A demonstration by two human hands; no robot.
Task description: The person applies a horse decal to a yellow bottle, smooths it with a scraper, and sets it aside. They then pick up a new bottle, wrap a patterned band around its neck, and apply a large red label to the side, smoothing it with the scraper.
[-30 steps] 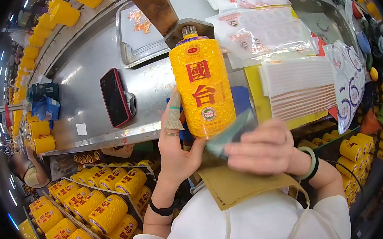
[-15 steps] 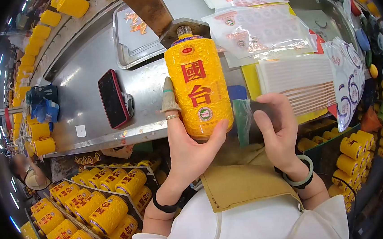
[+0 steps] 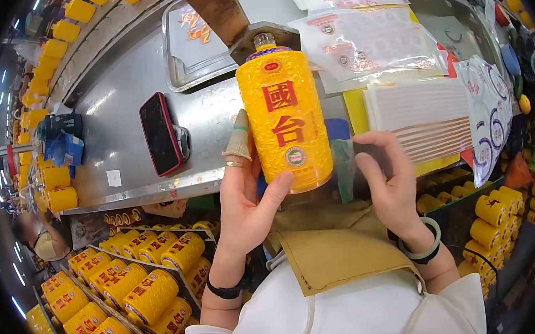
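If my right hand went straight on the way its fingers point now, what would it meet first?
Probably the stack of striped sheets just beyond the right hand, which pinches a greenish film; the yellow bottle lies left of that line. Depth is unclear.

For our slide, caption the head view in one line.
Left hand holds a yellow bottle near a steel counter; right hand grips a greenish sheet.

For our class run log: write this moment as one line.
left hand: grips yellow bottle | right hand: holds greenish sheet beside it
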